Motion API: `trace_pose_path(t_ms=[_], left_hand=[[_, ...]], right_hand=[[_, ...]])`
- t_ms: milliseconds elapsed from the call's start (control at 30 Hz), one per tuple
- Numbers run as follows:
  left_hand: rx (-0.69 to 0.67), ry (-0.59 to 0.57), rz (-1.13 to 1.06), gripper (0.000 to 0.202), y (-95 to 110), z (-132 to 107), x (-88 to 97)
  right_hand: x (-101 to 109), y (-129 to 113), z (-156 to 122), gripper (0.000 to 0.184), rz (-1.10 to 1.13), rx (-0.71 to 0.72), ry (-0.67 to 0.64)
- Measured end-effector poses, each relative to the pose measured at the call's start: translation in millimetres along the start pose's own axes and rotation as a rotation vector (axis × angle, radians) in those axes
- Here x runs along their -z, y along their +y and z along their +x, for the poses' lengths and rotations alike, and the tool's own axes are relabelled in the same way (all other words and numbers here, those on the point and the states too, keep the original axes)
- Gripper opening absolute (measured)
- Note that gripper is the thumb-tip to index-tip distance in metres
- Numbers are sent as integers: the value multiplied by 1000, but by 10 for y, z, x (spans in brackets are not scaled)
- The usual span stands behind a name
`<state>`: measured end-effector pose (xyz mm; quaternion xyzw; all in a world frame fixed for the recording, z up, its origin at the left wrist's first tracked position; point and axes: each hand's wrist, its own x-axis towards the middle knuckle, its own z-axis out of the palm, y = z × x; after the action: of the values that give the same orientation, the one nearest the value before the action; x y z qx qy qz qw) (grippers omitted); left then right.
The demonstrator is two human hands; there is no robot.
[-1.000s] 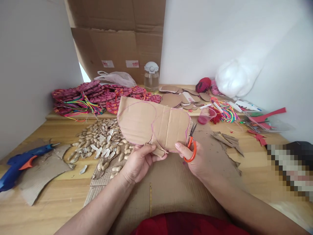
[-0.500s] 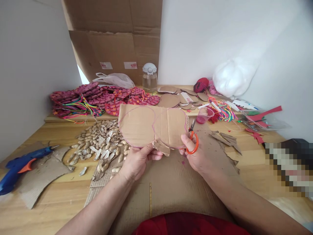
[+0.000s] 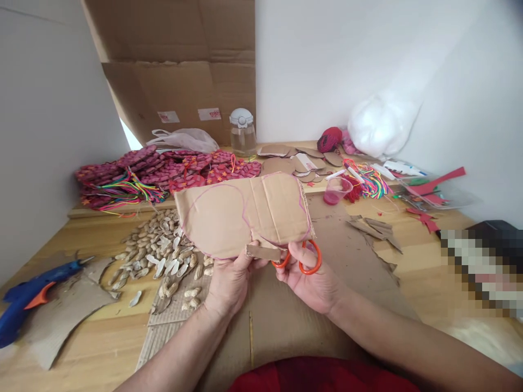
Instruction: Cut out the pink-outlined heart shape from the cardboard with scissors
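A brown cardboard piece (image 3: 241, 215) with two round outlines drawn in pink is held up over the table. My left hand (image 3: 231, 283) pinches its lower edge near the middle. My right hand (image 3: 311, 277) grips orange-handled scissors (image 3: 304, 260) just under the cardboard's lower right part; the blades are hidden behind the cardboard. A loose cardboard strip (image 3: 263, 251) hangs from the lower edge between my hands.
Peanuts and shells (image 3: 165, 253) lie left of my hands, a blue glue gun (image 3: 30, 291) at far left. Pink ornaments with coloured cords (image 3: 134, 174), cardboard discs (image 3: 294, 160), a pink cup (image 3: 335, 190), a jar (image 3: 242, 130) and scraps (image 3: 373, 228) crowd the back.
The cardboard has tilted and shifted left. My right hand with the scissors moved from the right edge down to the lower edge, closer to my left hand.
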<state>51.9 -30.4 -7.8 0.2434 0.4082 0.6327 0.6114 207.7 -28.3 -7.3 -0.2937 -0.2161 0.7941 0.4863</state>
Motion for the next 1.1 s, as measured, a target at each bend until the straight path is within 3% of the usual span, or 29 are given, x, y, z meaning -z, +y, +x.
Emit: trace_pose_path(t_ms=[233,433,633,800,1100], left_hand=[[64,25,-45,31,3,-7,-25],[36,23,-88,30,17,-7,-36],[-35,-71,-19,25,-47,-42,-19],[-89,-146,25,16,-72,-53,-2],[-49,-152,108,19,-30,-100,-67]], right_hand=[[35,14,33,16,-120,58,-80],[55,-16,22,14,-154,88,-174],[33,64,40,7,-326,133,-150],[5,107,41,16,-360,181,-162],[87,155,32,23,-356,190,-162]])
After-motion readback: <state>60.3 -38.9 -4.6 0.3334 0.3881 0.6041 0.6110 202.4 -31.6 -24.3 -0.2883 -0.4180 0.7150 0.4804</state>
